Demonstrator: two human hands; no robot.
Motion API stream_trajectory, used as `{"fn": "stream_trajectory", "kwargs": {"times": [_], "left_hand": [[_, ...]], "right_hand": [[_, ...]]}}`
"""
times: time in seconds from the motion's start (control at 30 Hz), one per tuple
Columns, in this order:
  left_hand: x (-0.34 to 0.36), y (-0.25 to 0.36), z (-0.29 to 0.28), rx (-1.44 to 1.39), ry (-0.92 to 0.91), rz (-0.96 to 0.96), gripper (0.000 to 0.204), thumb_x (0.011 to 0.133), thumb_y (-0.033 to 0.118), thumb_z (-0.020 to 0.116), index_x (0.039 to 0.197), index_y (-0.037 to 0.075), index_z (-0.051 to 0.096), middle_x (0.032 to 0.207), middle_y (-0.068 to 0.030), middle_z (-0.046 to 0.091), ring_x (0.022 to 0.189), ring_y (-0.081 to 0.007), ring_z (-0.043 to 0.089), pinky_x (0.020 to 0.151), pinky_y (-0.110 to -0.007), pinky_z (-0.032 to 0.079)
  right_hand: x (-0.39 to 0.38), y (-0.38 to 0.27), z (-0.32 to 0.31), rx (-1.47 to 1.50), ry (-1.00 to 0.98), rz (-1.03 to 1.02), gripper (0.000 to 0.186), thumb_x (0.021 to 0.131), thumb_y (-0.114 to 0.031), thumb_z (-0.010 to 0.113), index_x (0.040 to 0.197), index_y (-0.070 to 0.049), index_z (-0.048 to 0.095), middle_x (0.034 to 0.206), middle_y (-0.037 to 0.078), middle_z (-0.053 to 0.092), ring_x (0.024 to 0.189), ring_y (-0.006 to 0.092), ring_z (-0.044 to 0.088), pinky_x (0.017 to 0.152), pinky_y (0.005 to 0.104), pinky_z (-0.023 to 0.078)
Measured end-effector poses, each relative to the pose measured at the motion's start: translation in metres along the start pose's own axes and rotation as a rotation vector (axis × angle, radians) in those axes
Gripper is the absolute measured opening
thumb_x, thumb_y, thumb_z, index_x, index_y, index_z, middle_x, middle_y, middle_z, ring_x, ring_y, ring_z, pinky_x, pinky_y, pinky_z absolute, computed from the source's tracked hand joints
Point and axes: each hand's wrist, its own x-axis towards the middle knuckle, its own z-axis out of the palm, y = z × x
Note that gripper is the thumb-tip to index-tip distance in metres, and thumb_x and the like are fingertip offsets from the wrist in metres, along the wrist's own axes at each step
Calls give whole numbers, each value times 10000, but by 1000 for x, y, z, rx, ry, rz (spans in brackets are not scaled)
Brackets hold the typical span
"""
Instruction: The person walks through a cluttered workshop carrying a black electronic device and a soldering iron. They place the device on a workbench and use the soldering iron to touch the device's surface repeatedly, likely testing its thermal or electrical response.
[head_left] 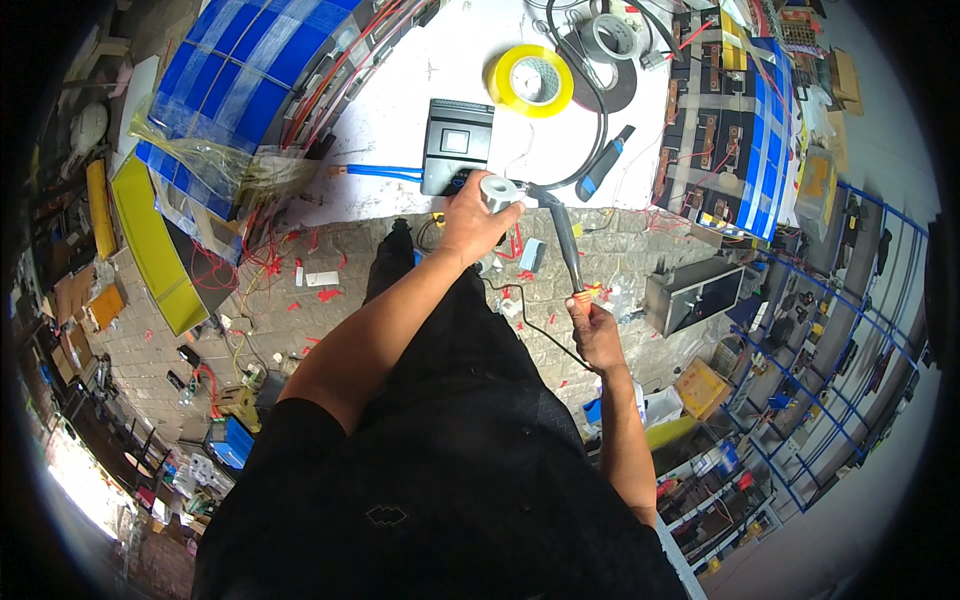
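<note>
My left hand (472, 222) is at the front edge of the white table, its fingers closed around a small pale spool (498, 191). It partly covers the near end of a black box (458, 140) with a small screen. Two blue wires (375, 172) run out of the box to the left. Below the table edge, my right hand (597, 335) grips the orange end of a black rod-like piece (565, 240). This piece slants up to the table edge beside the spool, where a thick black cable (604, 115) meets it. Its exact kind is unclear.
On the table (390, 90) lie yellow tape (533, 80), grey tape (610, 38) and a black-blue cutter (606, 162). Blue-wrapped battery packs (235, 70) stand at both sides. Red scraps litter the brick floor (330, 262); a metal box (693, 296) and blue-framed shelves (830, 340) are at right.
</note>
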Motion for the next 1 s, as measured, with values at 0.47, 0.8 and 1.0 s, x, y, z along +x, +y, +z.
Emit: {"fn": "stream_trajectory", "kwargs": {"times": [0.47, 0.8, 1.0], "left_hand": [[-18, 15, -37, -201, 31, -34, 463, 834, 174, 824, 1160, 16, 536, 1038, -74, 672, 960, -149, 642, 877, -305, 513], [-28, 12, -52, -201, 39, -18, 480, 851, 185, 830, 1183, 20, 526, 1063, -66, 663, 991, -143, 629, 893, -301, 510], [-20, 15, -52, -192, -25, 10, 465, 866, 191, 825, 1170, 20, 517, 1068, -64, 658, 1001, -133, 620, 896, -292, 505]], "right_hand": [[-2, -2, -1, -29, 11, 0, 519, 981, -515, 661, 820, -24, 612, 636, -35, 497, 568, 86, 409, 527, 302, 358], [-2, 3, 3, -27, 64, -103, 494, 967, -531, 673, 756, -109, 527, 587, -55, 463, 462, 58, 384, 422, 282, 299], [-5, 2, 5, 44, 59, -76, 503, 955, -545, 681, 758, -108, 527, 587, -54, 465, 462, 59, 386, 423, 279, 302]]}}
